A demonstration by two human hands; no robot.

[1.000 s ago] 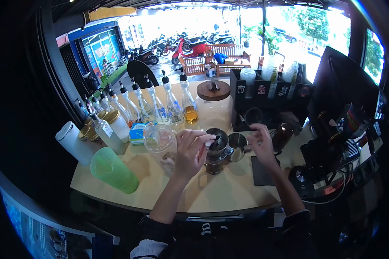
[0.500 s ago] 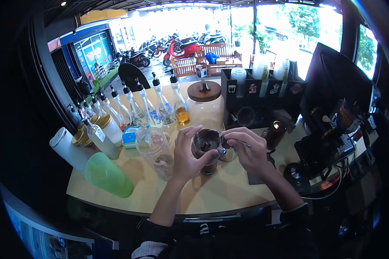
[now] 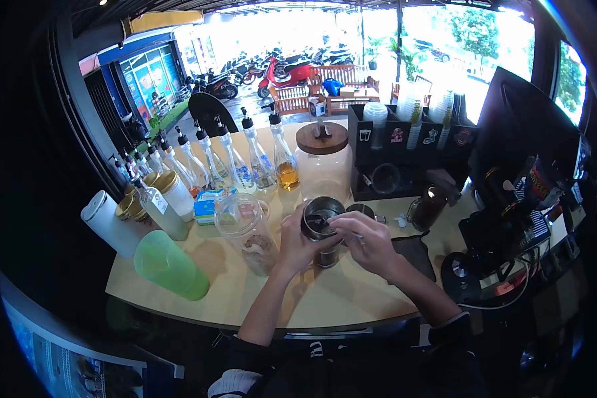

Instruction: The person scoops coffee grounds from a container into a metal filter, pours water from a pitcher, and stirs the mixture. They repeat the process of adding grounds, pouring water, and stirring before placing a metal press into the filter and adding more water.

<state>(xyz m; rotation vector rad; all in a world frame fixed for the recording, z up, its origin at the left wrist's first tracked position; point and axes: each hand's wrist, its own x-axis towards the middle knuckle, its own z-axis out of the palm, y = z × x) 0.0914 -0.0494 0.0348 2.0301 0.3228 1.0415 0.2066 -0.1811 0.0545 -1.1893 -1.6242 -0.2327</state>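
Observation:
A metal cup (image 3: 321,215) with dark contents stands near the middle of the wooden counter (image 3: 351,298), on top of or in front of a glass vessel. My left hand (image 3: 297,240) is wrapped round its left and front side. At the cup's right rim is my right hand (image 3: 366,240), its fingers pinched on something thin whose far end dips into the cup; I cannot make out what it is. A tall clear plastic cup (image 3: 249,242) with brownish contents stands left of my left hand. Behind the metal cup sits a glass jar (image 3: 323,174) with a wooden lid.
Pump-top bottles (image 3: 286,169) line the back left. A green tumbler (image 3: 172,265) and white canister (image 3: 109,222) stand at the left. A black cup organiser (image 3: 411,156), a dark jar (image 3: 428,209), a black cloth (image 3: 414,259) and a dark machine (image 3: 504,219) are at the right.
My right hand has moved left from beside the metal cup to over its rim. The dark round item and black cloth behind it show more. The whole view has shifted slightly.

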